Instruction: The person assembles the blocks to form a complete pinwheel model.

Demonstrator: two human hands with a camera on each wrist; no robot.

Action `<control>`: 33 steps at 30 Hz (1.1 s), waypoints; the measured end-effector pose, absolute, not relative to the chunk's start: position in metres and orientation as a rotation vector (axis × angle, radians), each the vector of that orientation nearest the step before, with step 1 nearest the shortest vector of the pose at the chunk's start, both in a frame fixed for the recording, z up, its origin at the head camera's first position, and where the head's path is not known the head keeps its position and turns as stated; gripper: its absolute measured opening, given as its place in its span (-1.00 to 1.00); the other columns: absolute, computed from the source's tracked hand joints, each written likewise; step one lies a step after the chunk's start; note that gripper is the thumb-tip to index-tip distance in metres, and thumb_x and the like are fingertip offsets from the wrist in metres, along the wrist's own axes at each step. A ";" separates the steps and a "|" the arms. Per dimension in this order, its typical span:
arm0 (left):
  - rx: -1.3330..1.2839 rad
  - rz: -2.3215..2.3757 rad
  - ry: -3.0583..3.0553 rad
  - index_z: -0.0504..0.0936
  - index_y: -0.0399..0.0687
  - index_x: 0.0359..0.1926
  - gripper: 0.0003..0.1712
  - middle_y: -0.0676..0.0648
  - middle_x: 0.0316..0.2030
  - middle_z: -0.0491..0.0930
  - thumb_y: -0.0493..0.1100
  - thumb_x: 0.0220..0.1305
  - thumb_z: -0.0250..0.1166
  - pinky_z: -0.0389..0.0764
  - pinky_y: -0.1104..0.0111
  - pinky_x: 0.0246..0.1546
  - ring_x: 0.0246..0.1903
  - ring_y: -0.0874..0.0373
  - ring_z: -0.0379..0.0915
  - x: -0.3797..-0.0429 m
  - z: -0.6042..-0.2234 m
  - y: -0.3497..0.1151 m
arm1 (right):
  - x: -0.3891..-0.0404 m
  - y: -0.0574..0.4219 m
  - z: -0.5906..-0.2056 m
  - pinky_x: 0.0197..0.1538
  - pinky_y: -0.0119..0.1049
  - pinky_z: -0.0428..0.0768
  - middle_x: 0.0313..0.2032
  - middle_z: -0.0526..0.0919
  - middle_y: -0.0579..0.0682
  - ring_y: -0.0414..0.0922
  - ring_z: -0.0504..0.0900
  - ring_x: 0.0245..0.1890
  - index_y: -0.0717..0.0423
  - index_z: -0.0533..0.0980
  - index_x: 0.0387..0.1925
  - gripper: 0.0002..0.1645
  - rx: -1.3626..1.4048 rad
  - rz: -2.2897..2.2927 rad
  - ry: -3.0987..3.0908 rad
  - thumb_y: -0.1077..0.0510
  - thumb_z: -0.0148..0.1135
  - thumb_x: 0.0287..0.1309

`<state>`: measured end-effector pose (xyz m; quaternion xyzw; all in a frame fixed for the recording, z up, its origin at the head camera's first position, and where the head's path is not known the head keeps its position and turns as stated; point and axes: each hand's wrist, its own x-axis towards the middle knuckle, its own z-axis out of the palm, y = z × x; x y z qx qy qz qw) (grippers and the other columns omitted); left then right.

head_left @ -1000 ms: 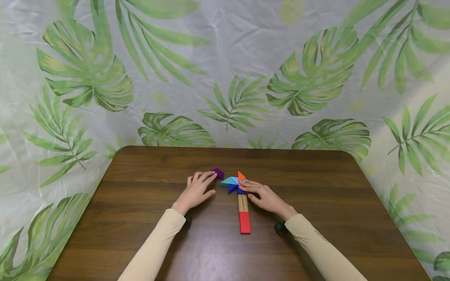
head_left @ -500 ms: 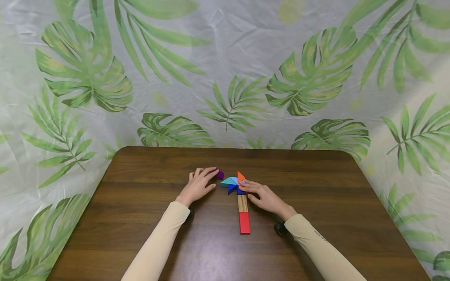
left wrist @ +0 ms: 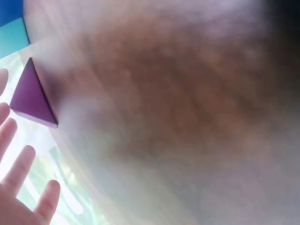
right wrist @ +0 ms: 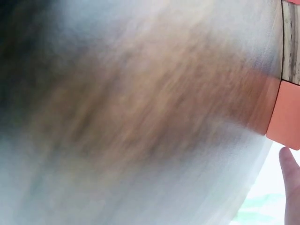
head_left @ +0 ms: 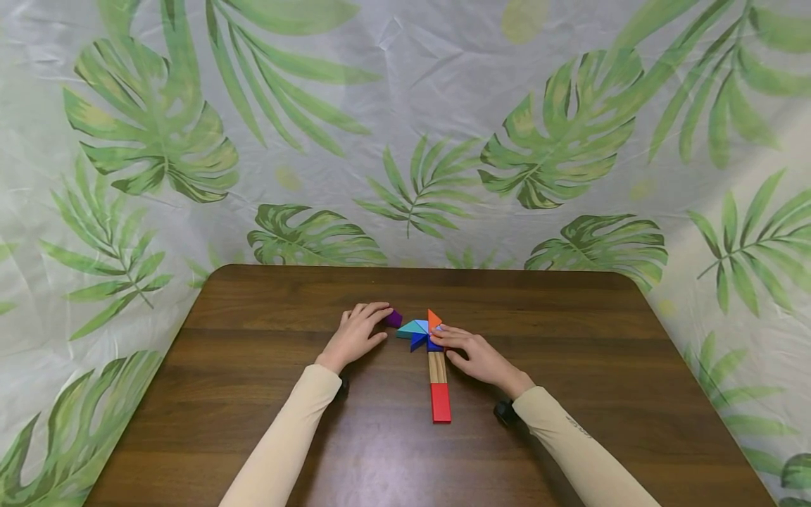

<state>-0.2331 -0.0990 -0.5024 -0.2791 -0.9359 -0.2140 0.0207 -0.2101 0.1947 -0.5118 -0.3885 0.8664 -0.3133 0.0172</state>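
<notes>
In the head view, my left hand [head_left: 353, 336] lies on the left with its fingertips at a purple triangular block [head_left: 393, 318]. The left wrist view shows relaxed, spread fingers [left wrist: 19, 168] beside that block. Next to it, a teal block [head_left: 412, 328] and blue blocks [head_left: 419, 341] form a fan, with an orange triangle [head_left: 434, 319] pointing up. My right hand [head_left: 475, 353] rests its straight fingers on the fan's right part, partly hiding it. In the right wrist view, a fingertip [right wrist: 287, 159] is right at a red block [right wrist: 286, 115].
Below the fan, a wood-coloured strip [head_left: 437, 367] and a red rectangular block [head_left: 440, 403] continue in a column towards me. Everything lies on a dark brown wooden table [head_left: 253, 443]. A leaf-print cloth [head_left: 431, 84] hangs behind its far edge.
My left hand has shifted slightly to the right, and the purple block has turned and moved slightly nearer to me. My right hand and the other blocks stay where they were.
</notes>
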 end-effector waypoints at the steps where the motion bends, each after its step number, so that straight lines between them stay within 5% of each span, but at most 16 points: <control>1: -0.874 -0.668 -2.896 0.40 -0.08 0.32 -0.42 -0.09 0.32 0.28 -0.12 0.30 0.27 0.23 -0.04 0.06 0.23 -0.09 0.20 -0.234 -0.502 -0.099 | -0.210 0.195 -0.512 0.21 0.04 0.34 0.25 0.43 0.10 0.04 0.32 0.30 0.21 0.47 0.21 -0.52 -1.218 -0.973 2.699 0.33 0.15 0.24; 13: -0.865 -0.681 -2.918 0.46 -0.10 0.26 -0.46 -0.08 0.26 0.37 -0.17 0.27 0.31 0.27 0.00 0.05 0.22 -0.05 0.28 -0.237 -0.504 -0.098 | -0.210 0.195 -0.512 0.25 -0.01 0.31 0.27 0.41 0.04 -0.01 0.29 0.32 0.16 0.47 0.23 -0.52 -1.168 -0.958 2.684 0.30 0.14 0.27; 33: -0.956 -0.812 -2.773 0.68 -0.17 -0.18 -0.76 -0.05 -0.15 0.56 -0.42 0.09 0.39 0.52 0.27 -0.03 -0.09 0.05 0.53 -0.232 -0.504 -0.103 | -0.210 0.195 -0.512 0.24 -0.01 0.31 0.27 0.41 0.06 0.01 0.29 0.32 0.18 0.46 0.23 -0.53 -1.168 -0.932 2.698 0.30 0.12 0.28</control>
